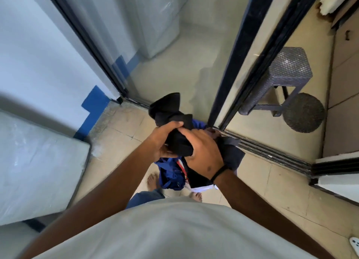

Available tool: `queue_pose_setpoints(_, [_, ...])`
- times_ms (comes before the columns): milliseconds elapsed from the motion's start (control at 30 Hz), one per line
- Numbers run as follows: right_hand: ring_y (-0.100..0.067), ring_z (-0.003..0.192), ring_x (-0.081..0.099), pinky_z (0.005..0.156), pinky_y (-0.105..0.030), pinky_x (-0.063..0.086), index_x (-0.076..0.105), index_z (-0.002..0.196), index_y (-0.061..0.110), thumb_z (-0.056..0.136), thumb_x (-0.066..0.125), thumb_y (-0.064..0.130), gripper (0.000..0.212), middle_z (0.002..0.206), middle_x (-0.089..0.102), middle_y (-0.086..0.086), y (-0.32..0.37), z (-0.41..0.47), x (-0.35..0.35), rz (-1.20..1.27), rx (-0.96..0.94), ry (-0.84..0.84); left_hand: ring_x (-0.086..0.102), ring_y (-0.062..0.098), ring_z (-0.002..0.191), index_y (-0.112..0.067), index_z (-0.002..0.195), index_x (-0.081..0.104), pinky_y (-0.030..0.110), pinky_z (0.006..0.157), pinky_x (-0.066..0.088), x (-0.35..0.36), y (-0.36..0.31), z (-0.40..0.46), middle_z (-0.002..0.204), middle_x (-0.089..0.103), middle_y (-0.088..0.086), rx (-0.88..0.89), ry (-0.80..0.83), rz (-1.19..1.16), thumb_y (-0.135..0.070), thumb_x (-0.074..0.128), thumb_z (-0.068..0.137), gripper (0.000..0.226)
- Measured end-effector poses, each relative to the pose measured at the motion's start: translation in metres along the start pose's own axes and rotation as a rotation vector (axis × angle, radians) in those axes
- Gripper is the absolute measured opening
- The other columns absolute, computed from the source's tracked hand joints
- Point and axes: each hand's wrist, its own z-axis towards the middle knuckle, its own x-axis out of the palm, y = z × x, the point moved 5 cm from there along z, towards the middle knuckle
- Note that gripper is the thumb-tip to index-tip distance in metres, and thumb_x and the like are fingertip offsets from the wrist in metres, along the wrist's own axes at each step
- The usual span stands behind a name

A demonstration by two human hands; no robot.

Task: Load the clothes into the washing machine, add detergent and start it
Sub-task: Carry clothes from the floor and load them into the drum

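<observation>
A bundle of clothes hangs in front of me at waist height: a black garment [169, 111] on top, a blue garment [171, 173] with a red and white strip below. My left hand [165, 140] grips the bundle from the left. Pressed against its right side, my right hand [202, 152] holds the black cloth and wears a dark wristband. A pale grey washing machine [155, 23] stands beyond a glass sliding door, at the top middle.
The black door frame [242, 51] and floor track [272, 152] cross the tiled floor ahead. A grey woven stool [287, 72] and a round dark pouffe [305, 113] sit to the right. A white slab [35, 161] lies at the left. My bare feet are below the bundle.
</observation>
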Motion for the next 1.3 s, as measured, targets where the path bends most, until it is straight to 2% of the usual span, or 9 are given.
queue_pose_setpoints(100, [-0.023,0.091,0.055,0.078,-0.037,0.052,0.044,0.142,0.024,0.067,0.066,0.016,0.078,0.112,0.057,0.011,0.033,0.012,0.015,0.111,-0.120,0.044,0.071,0.033,0.094,-0.013,0.117,0.062,0.041,0.058,0.061,-0.042,0.013,-0.001,0.121,0.067,0.018,-0.057,-0.113,-0.196,-0.029,0.068,0.086,0.036])
queue_pose_setpoints(233, [-0.020,0.108,0.053,0.093,-0.042,0.049,0.034,0.149,0.025,0.065,0.072,0.016,0.093,0.122,0.048,0.012,0.063,0.032,0.042,0.197,-0.205,0.091,0.070,0.035,0.095,-0.004,0.114,0.060,0.046,0.069,0.060,-0.096,0.016,-0.011,0.121,0.066,0.021,0.042,-0.281,-0.432,-0.005,0.061,0.073,0.040])
queue_pose_setpoints(467, [-0.022,0.146,0.030,0.117,-0.039,0.028,0.030,0.151,0.031,0.063,0.066,0.083,0.108,0.155,0.035,-0.001,0.075,0.087,0.106,0.300,0.144,0.048,0.066,0.030,0.095,-0.008,0.120,0.064,0.046,0.078,0.059,-0.223,-0.007,-0.050,0.112,0.071,0.013,0.331,-0.513,-0.812,-0.005,0.056,0.079,0.043])
queue_pose_setpoints(633, [-0.019,0.136,0.042,0.104,-0.035,0.037,0.030,0.149,0.035,0.068,0.056,0.077,0.095,0.154,0.036,-0.001,0.109,0.113,0.183,0.836,0.656,0.240,0.064,0.018,0.072,-0.020,0.070,0.063,0.027,0.059,0.054,-0.307,-0.016,-0.076,0.079,0.068,-0.002,0.437,-0.481,-1.053,-0.020,0.057,0.080,0.012])
queue_pose_setpoints(800, [-0.037,0.119,0.061,0.096,-0.062,0.050,0.052,0.134,0.042,0.091,0.046,0.068,0.051,0.141,0.053,-0.008,0.198,0.153,0.242,1.408,0.824,0.585,0.075,0.025,0.093,-0.024,0.086,0.080,0.037,0.083,0.060,-0.374,-0.011,-0.091,0.107,0.077,0.001,0.502,-0.384,-1.194,-0.042,0.060,0.083,0.027])
queue_pose_setpoints(933, [-0.030,0.116,0.066,0.091,-0.049,0.053,0.071,0.121,0.029,0.082,0.063,0.057,0.049,0.130,0.067,-0.006,0.296,0.209,0.257,1.688,0.658,0.609,0.074,0.026,0.101,-0.024,0.107,0.077,0.038,0.082,0.058,-0.443,-0.010,-0.118,0.116,0.075,0.005,0.588,-0.458,-1.168,-0.048,0.056,0.091,0.035])
queue_pose_setpoints(1100, [0.031,0.099,0.048,0.113,-0.018,0.024,0.054,0.110,0.031,0.100,0.050,0.018,0.017,0.096,0.060,0.044,0.356,0.248,0.307,1.574,0.769,0.945,0.075,0.017,0.094,-0.025,0.124,0.069,0.031,0.066,0.057,-0.518,0.013,-0.163,0.114,0.076,-0.003,0.676,-0.709,-1.115,-0.044,0.053,0.100,0.034])
queue_pose_setpoints(1233, [-0.019,0.082,0.071,0.080,-0.039,0.052,0.063,0.095,0.027,0.102,0.036,0.049,0.035,0.099,0.069,-0.002,0.413,0.278,0.324,1.627,0.759,0.899,0.072,0.019,0.105,-0.023,0.121,0.070,0.034,0.078,0.055,-0.566,0.025,-0.191,0.115,0.076,-0.003,0.744,-0.869,-1.133,-0.039,0.052,0.102,0.031])
queue_pose_setpoints(1300, [-0.031,0.081,0.073,0.071,-0.044,0.057,0.076,0.094,0.027,0.092,0.043,0.062,0.048,0.096,0.075,-0.007,0.450,0.288,0.330,1.569,0.673,0.877,0.073,0.016,0.104,-0.022,0.123,0.070,0.034,0.085,0.056,-0.587,0.025,-0.198,0.115,0.076,-0.004,0.756,-0.908,-1.155,-0.038,0.052,0.102,0.032])
